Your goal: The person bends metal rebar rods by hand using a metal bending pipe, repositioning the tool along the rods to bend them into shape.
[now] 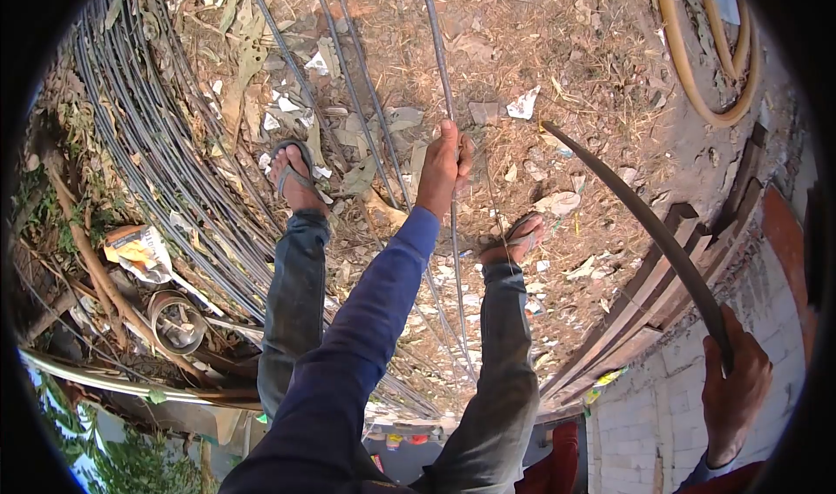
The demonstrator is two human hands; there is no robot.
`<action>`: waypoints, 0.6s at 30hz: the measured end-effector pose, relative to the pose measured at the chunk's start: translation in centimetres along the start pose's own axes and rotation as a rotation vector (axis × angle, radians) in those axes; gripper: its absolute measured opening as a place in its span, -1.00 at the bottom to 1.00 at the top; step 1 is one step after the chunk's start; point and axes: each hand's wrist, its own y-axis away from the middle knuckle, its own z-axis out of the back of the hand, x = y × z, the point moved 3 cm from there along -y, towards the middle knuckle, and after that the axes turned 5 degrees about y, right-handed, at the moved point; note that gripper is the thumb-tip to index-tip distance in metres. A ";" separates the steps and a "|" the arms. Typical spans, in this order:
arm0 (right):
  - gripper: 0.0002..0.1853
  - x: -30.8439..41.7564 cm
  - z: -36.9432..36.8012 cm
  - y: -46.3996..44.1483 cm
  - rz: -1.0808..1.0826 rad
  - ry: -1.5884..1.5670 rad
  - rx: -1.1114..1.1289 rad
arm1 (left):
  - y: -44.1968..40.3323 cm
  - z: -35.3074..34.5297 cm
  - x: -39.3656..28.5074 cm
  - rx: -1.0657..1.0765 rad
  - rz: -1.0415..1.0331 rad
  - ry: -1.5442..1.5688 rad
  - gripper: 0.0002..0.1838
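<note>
My left hand (444, 168), at the end of a blue sleeve, is closed around a thin dark cable (434, 37) that runs down from the top edge and on between my feet. Off to the right, my right hand (736, 381) grips the lower end of a long, curved dark strip (649, 220). The strip's far tip points up and left, apart from the cable. Left of my left hand, more dark cables (353, 80) cross the ground.
A large bundle of cables (165, 154) curves along the left, beside branches, a torn packet (139, 252) and a round can (177, 322). My sandalled feet stand on littered soil. At right are a tan hose (684, 67), metal bars (649, 285) and a block wall (644, 433).
</note>
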 end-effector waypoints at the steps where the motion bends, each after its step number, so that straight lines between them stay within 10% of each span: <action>1: -0.55 -0.2 -0.1 0.0 0.018 0.002 -0.008 | -1.9 0.0 0.7 -0.068 -0.075 -0.029 -0.29; 7: -0.56 -0.7 -0.8 0.2 -0.009 0.009 0.038 | -11.4 6.5 5.5 -0.288 -0.308 -0.152 -0.32; 18: -0.62 -3.6 -2.2 1.1 -0.094 0.129 0.162 | 1.0 10.8 -1.5 -0.281 -0.188 -0.132 -0.32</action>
